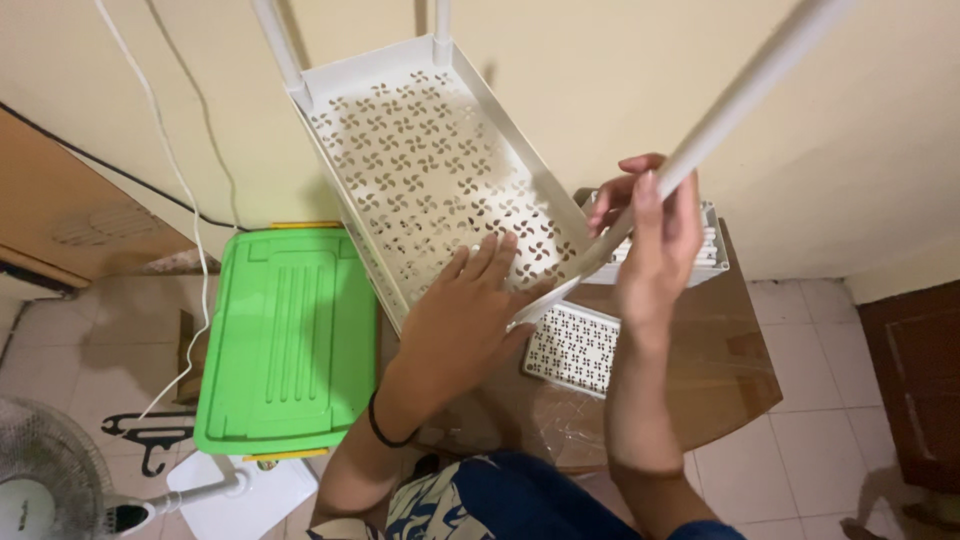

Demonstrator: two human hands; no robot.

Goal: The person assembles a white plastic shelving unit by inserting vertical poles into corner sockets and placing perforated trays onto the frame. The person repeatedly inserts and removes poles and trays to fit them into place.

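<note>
Nearest the lens, a white pole slants from the top right corner down toward the middle of the view, and the right hand is wrapped around its lower part, fingers curled shut on it, thumb side toward the camera. The pole's lower end meets the near right corner of a white shelf tray, a long rectangular tray with a pinwheel-pattern perforated floor and low walls, held tilted in the air in front of a cream wall. Two more white poles rise from the tray's far corners out of the top of the view. The left hand lies flat and open against the tray's near end, fingers spread on the perforated floor and the thumb hooked at the rim; a dark band circles that wrist.

Below the tray sits a brown worktop covered with clear plastic film. On it, just beside the left hand, lies a smaller white perforated panel, and behind the right hand a stack of white parts shows only in part.

To the left, on the tiled floor, stands a box with a green lid. A white fan fills the bottom left corner, and black hangers lie near it.
</note>
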